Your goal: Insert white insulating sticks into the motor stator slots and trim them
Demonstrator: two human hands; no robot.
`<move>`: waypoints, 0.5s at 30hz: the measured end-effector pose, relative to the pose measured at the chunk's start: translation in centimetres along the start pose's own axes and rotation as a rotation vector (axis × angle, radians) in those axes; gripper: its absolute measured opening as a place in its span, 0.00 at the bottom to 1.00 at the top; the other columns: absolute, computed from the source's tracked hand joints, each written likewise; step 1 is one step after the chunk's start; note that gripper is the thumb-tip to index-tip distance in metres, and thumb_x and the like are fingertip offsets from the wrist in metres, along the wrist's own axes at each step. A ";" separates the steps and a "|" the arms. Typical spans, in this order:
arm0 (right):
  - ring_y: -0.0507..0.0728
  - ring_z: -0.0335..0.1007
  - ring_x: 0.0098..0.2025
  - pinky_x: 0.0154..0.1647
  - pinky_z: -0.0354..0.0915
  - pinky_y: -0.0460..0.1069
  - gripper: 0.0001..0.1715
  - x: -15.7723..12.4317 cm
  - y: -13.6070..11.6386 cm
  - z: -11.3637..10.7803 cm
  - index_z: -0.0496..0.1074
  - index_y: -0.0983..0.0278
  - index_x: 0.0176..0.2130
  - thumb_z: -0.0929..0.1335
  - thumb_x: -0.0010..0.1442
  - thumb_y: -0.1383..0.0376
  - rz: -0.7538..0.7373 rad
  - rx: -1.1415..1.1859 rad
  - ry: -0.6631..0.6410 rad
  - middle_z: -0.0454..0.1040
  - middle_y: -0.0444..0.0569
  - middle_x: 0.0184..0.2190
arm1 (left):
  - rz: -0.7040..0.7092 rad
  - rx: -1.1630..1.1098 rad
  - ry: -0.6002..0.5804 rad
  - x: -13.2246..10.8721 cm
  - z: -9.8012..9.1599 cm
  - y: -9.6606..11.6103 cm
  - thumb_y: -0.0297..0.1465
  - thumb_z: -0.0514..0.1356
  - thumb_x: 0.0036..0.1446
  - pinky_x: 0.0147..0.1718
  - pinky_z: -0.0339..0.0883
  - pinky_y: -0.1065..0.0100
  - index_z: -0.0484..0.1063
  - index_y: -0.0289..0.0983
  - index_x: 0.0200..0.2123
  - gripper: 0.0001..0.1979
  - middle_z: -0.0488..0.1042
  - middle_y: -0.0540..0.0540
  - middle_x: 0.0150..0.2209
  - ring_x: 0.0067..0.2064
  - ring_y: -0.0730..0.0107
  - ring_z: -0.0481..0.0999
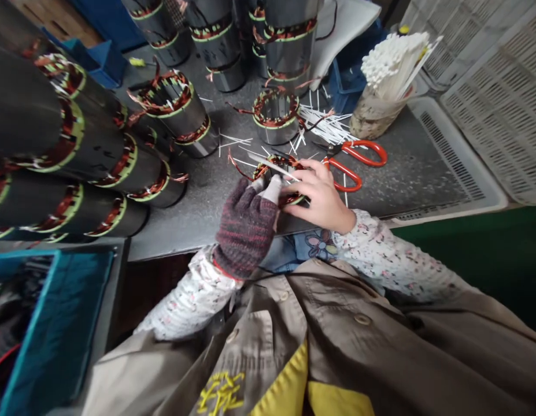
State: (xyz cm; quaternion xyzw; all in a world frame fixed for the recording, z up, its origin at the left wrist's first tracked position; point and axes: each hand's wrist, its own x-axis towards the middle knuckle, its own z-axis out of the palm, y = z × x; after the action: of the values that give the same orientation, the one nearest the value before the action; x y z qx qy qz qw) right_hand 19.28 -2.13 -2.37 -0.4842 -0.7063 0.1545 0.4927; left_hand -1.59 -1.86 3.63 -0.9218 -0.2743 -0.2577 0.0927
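Observation:
A motor stator (289, 199) with copper windings and a yellow-green rim is on the bench in front of me, largely covered by my hands. My left hand (247, 231), in a dark maroon fingerless knit glove, grips its near left side; white coverings show on the fingertips. My bare right hand (315, 193) curls over the right side of the stator, fingers pinched on a pale narrow strip (270, 164) that slants across the top opening. Where the strip's lower end goes is hidden by the fingers. Red-handled scissors (358, 162) lie just right of my right hand.
Another wound stator (276, 118) stands behind, near a loose pile of white sticks (331, 124). A cup (376, 110) full of white sticks is at back right, beside a white plastic tray (480, 185). Stacked stators (107, 162) crowd the left; a blue bin (63, 323) sits lower left.

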 end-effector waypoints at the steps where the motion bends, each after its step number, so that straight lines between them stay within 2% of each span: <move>1: 0.70 0.61 0.66 0.68 0.57 0.72 0.11 -0.6 0.6 0.0 0.80 0.57 0.38 0.79 0.57 0.57 -0.019 -0.026 -0.019 0.78 0.49 0.47 | 0.058 0.083 -0.073 0.0 -0.8 -0.7 0.28 0.53 0.73 0.54 0.76 0.50 0.65 0.29 0.63 0.19 0.82 0.35 0.46 0.49 0.51 0.83; 2: 0.69 0.62 0.65 0.68 0.58 0.72 0.10 -1.0 1.2 0.1 0.80 0.56 0.38 0.79 0.56 0.59 -0.029 -0.024 -0.028 0.78 0.48 0.44 | 0.102 0.141 -0.159 0.2 -1.4 -1.5 0.28 0.51 0.73 0.44 0.77 0.56 0.69 0.29 0.60 0.17 0.81 0.38 0.39 0.41 0.55 0.83; 3: 0.68 0.64 0.64 0.68 0.58 0.72 0.09 -1.1 1.7 0.2 0.80 0.56 0.37 0.79 0.56 0.61 -0.037 -0.005 -0.028 0.78 0.48 0.41 | 0.140 0.178 -0.234 0.6 -1.9 -2.3 0.29 0.50 0.74 0.34 0.73 0.60 0.71 0.30 0.57 0.16 0.80 0.41 0.34 0.34 0.59 0.81; 5: 0.67 0.65 0.63 0.68 0.59 0.71 0.08 -0.9 2.3 0.6 0.79 0.56 0.35 0.80 0.55 0.63 -0.047 0.040 -0.019 0.77 0.47 0.39 | 0.212 0.185 -0.337 1.7 -2.3 -4.0 0.33 0.50 0.74 0.26 0.63 0.64 0.74 0.34 0.56 0.17 0.78 0.43 0.32 0.29 0.61 0.78; 8: 0.67 0.65 0.63 0.69 0.60 0.71 0.08 -0.7 2.0 1.0 0.78 0.57 0.33 0.79 0.55 0.64 -0.043 0.063 -0.005 0.76 0.47 0.39 | 0.337 0.111 -0.448 4.2 -2.3 -6.1 0.33 0.53 0.71 0.27 0.61 0.65 0.76 0.42 0.56 0.17 0.79 0.45 0.37 0.33 0.59 0.78; 12: 0.65 0.69 0.60 0.63 0.65 0.67 0.05 -0.5 1.6 -0.2 0.77 0.57 0.33 0.77 0.59 0.63 -0.107 0.077 0.019 0.77 0.47 0.41 | 0.490 0.186 -0.671 6.6 -2.1 -6.9 0.29 0.51 0.71 0.30 0.67 0.61 0.80 0.40 0.44 0.16 0.78 0.43 0.36 0.35 0.56 0.78; 13: 0.63 0.72 0.56 0.60 0.68 0.65 0.06 -0.2 2.1 -1.0 0.76 0.58 0.34 0.75 0.61 0.62 -0.121 0.086 0.069 0.77 0.47 0.42 | 0.529 0.193 -0.669 6.8 -2.1 -6.9 0.28 0.49 0.71 0.33 0.71 0.59 0.80 0.40 0.44 0.17 0.79 0.43 0.38 0.38 0.56 0.79; 15: 0.59 0.74 0.46 0.52 0.71 0.60 0.09 0.8 4.2 -3.2 0.74 0.59 0.35 0.72 0.66 0.59 -0.086 0.060 0.268 0.76 0.46 0.39 | 0.602 0.135 -0.563 6.7 -2.1 -7.0 0.28 0.48 0.73 0.46 0.76 0.53 0.79 0.40 0.47 0.18 0.81 0.45 0.45 0.47 0.56 0.81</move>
State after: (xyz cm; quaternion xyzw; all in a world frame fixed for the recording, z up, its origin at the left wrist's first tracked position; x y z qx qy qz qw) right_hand 24.20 -0.27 -3.38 -0.4550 -0.6491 0.0884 0.6032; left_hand -1.54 6.43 9.13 -0.9872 -0.0235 0.0616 0.1454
